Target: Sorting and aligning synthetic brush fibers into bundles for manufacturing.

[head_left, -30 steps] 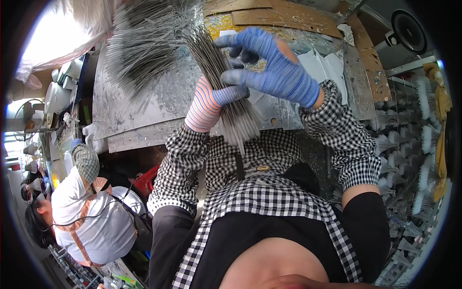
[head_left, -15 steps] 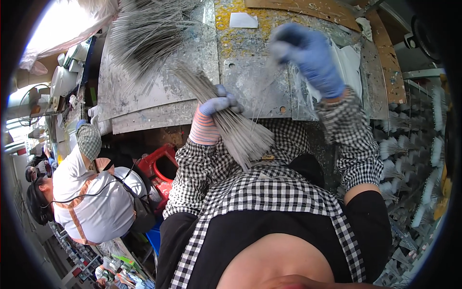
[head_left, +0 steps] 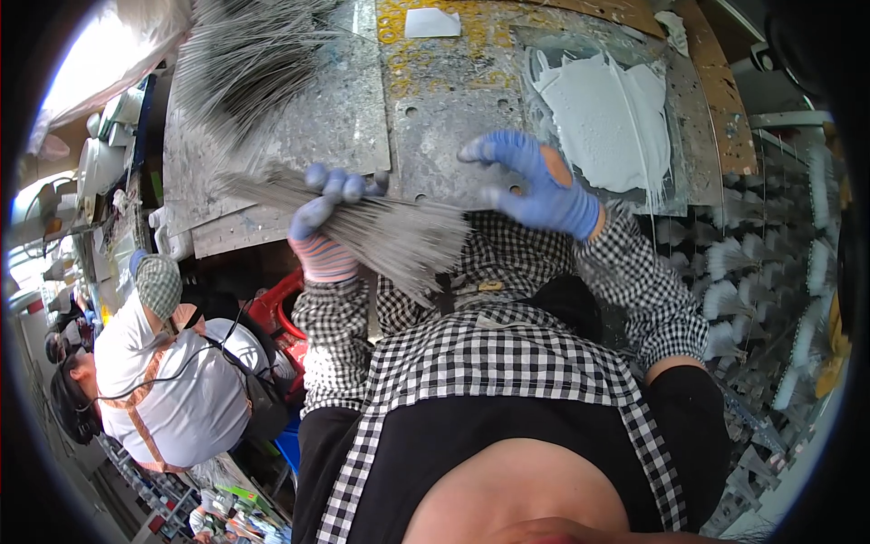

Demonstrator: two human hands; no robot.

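My left hand [head_left: 328, 201], in a blue-and-striped knit glove, is closed round a bundle of thin grey wires [head_left: 403, 238]. The bundle lies slantwise over my lap, its wider fanned end toward the right and its narrower end toward the left, by the table edge. To the right of the bundle, my right hand [head_left: 544, 192], in a blue glove, is open with thumb and fingers apart. I see nothing between them. Beyond that hand, white paste [head_left: 609, 118] is spread on a flat sheet on the table.
A large pile of loose grey wires [head_left: 249, 68] covers the table's far left. A white paper piece [head_left: 432, 23] lies at the back on the stained metal tabletop [head_left: 453, 136]. Bristly brushes [head_left: 739, 254] hang at the right. A seated co-worker [head_left: 177, 381] is at my left.
My right hand has come back from over the paste toward the bundle, and its fingers have spread. My left hand has shifted left and turned the bundle flatter. The paste is now uncovered.
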